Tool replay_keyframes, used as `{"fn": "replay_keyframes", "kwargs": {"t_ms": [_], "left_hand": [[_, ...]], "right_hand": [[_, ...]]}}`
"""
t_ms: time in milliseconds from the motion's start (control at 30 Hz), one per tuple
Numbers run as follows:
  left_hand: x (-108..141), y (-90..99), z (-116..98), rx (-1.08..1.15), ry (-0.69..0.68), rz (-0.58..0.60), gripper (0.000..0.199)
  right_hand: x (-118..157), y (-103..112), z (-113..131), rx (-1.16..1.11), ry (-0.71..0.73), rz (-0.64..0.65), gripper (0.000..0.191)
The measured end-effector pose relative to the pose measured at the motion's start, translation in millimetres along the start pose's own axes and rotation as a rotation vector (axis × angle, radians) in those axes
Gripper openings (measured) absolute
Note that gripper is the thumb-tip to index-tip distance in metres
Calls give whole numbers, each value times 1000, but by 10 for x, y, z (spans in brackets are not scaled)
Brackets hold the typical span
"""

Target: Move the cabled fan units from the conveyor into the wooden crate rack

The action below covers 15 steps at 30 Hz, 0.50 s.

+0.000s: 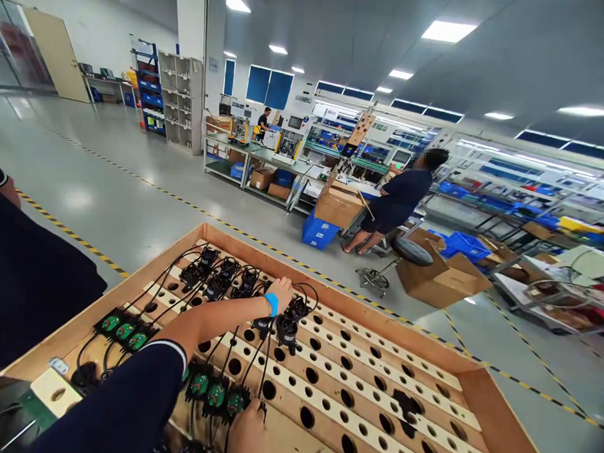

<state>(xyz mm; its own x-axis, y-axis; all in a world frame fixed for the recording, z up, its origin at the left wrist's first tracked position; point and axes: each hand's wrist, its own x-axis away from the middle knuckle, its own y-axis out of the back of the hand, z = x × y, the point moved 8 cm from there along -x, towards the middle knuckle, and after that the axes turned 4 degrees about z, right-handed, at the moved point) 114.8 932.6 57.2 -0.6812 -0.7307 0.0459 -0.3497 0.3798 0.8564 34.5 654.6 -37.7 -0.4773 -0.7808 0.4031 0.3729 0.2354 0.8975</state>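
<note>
A wooden tray (480,388) with rows of round holes holds black motor-like units (214,286) with cables in its far left part. My left hand (280,294), with a blue wristband, reaches over these units beside another black unit (287,329); its fingers point down and what they hold is hidden. Nearer to me, black parts with green round boards (216,391) lie in a row. My right hand (247,434) is at the right end of that row, its fingers closed at a black part (237,403) with a green board.
A person's dark sleeve and body (24,274) are close at the left. Across the aisle, another person (401,197) stands by a cardboard box (337,205), a blue bin (319,230) and a wheeled stool (374,280). Workbenches line the back.
</note>
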Motion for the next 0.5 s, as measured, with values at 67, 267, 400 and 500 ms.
{"fn": "replay_keyframes", "kwargs": {"t_ms": [67,267,400,500], "left_hand": [[193,79,24,-46,-67,-1,44],[1264,-46,-135,45,-242,-5,57],[2209,-1167,2,148,-125,213,83],[2560,-1908,303,95,127,276,64]], "right_hand": [[7,-81,12,8,5,-13,39],[-111,-306,-282,-107,78,-29,35],[-425,420,-760,-342,95,-154,42],[-918,1363,-939,-446,20,-303,49]]}}
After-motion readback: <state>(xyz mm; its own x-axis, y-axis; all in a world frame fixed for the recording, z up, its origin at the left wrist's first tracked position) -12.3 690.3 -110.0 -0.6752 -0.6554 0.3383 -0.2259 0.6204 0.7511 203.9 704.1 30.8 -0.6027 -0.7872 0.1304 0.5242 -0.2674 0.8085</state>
